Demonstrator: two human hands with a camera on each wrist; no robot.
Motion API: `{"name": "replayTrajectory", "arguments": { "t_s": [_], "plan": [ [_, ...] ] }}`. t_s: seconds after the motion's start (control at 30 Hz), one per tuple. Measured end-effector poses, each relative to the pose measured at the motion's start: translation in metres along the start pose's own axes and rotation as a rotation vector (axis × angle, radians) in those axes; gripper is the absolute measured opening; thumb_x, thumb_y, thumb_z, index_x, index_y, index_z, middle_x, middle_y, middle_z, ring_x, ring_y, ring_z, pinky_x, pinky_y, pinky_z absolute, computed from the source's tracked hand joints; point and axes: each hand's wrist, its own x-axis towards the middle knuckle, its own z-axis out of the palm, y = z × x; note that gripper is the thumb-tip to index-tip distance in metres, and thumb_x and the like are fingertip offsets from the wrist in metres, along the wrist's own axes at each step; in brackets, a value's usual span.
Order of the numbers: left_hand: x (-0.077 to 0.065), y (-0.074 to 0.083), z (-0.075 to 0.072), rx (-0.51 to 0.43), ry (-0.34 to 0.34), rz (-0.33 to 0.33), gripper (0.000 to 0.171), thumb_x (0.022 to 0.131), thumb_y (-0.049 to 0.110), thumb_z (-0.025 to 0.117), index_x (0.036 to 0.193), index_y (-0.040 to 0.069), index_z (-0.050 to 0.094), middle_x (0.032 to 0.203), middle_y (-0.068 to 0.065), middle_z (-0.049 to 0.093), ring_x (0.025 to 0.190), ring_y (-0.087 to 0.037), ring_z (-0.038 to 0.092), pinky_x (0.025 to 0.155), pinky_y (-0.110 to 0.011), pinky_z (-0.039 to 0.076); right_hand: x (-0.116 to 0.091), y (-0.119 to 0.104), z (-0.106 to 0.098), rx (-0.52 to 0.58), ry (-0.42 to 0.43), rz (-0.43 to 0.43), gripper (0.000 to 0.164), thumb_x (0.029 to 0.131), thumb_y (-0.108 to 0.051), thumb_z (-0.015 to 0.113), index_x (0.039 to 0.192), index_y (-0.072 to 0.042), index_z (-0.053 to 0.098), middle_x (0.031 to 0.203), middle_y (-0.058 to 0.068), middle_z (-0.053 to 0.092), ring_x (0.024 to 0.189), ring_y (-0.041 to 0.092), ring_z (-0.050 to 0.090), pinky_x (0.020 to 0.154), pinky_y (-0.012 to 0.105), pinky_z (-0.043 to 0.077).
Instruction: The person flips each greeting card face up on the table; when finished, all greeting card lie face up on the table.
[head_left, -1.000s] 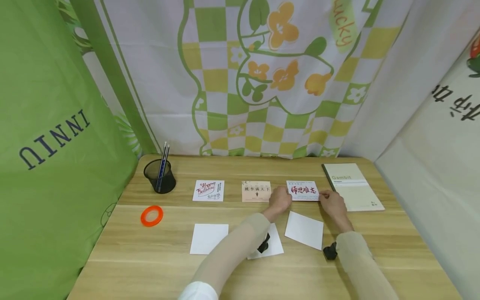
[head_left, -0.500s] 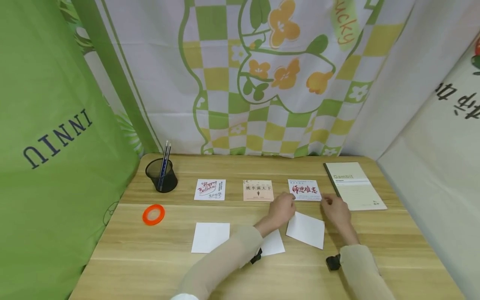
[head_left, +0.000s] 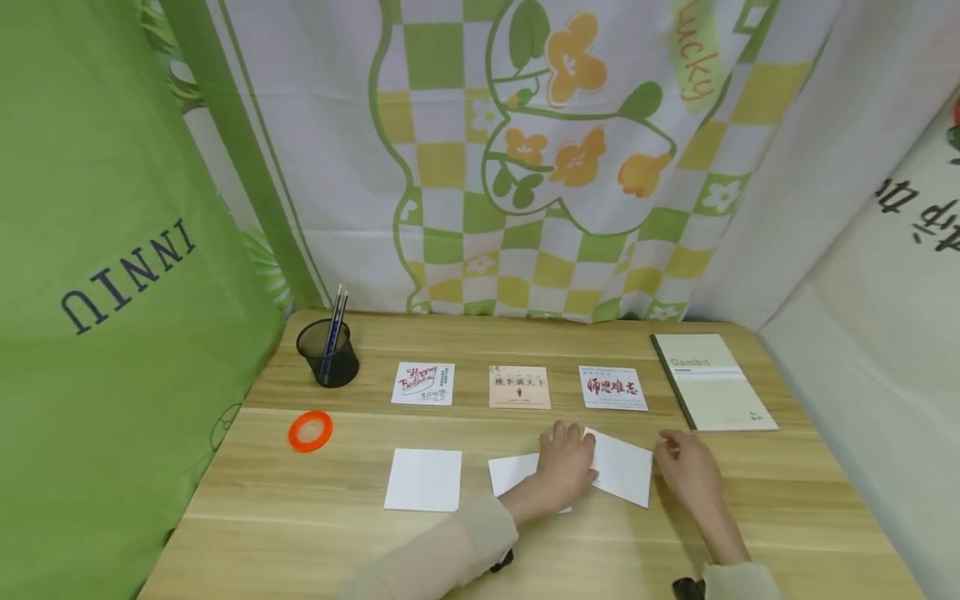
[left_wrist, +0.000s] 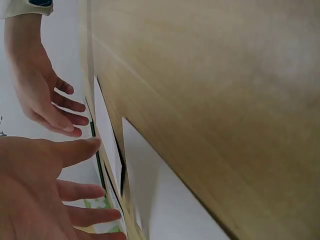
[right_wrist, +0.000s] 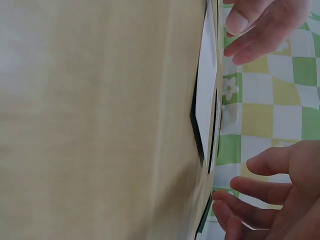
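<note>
My left hand (head_left: 566,467) hovers over the gap between the middle blank white card (head_left: 510,472) and the tilted right blank white card (head_left: 624,469), overlapping both in the head view. Its fingers look spread and loose in the left wrist view, with nothing held. Just right of the tilted card is my right hand (head_left: 692,473), fingers relaxed and bare in the right wrist view. Behind them lie a card with red characters (head_left: 612,389), a pinkish card (head_left: 519,388) and a "Happy Birthday" card (head_left: 423,383). Part of the middle blank card hides under the left hand.
A third blank white card (head_left: 423,480) lies to the left. Farther left are an orange tape roll (head_left: 311,432) and a black mesh pen cup (head_left: 330,358) holding pencils. A cream notebook (head_left: 716,383) rests at the back right, before the patterned curtain (head_left: 555,275).
Both hands have left the card with red characters, which stays in the back row. They have drawn back toward the person, down to the tilted blank card.
</note>
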Motion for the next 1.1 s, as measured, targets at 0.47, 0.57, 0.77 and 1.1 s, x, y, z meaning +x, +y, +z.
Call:
{"name": "replayTrajectory", "arguments": {
  "t_s": [0.47,0.57,0.77,1.1],
  "plan": [
    [-0.015,0.006,0.011,0.092,-0.006,0.035,0.054,0.079,0.047,0.074,0.120,0.015,0.064,0.125,-0.014,0.057,0.122,-0.036,0.046,0.087,-0.047,0.046,-0.033,0.005,-0.003,-0.085,-0.071,0.030,0.035,0.093,-0.015,0.057,0.118,0.008,0.060,0.104,0.029,0.066,0.093,0.048,0.062,0.071,0.056,0.052],
    [-0.016,0.007,0.012,0.090,0.006,0.064,0.050,0.080,0.045,0.074,0.118,0.014,0.065,0.122,-0.015,0.058,0.118,-0.033,0.048,0.084,-0.045,0.047,-0.034,0.003,-0.001,-0.067,-0.087,0.053,0.035,0.094,-0.017,0.056,0.120,0.007,0.060,0.106,0.029,0.065,0.094,0.049,0.061,0.072,0.057,0.051],
    [-0.017,0.007,0.011,0.073,0.043,0.121,0.043,0.081,0.039,0.074,0.113,0.013,0.065,0.115,-0.016,0.060,0.116,-0.033,0.049,0.084,-0.043,0.048,-0.032,-0.002,0.004,-0.012,-0.068,0.042,0.032,0.092,-0.012,0.057,0.118,0.006,0.062,0.100,0.027,0.067,0.086,0.040,0.065,0.069,0.051,0.051],
    [-0.018,0.010,0.007,0.063,0.042,0.157,0.036,0.078,0.033,0.078,0.107,0.014,0.066,0.107,-0.014,0.061,0.120,-0.036,0.048,0.093,-0.042,0.045,-0.029,-0.005,0.009,0.074,-0.111,0.079,0.036,0.093,-0.013,0.055,0.122,0.008,0.058,0.103,0.029,0.066,0.096,0.043,0.063,0.082,0.055,0.049]
  ]
}}
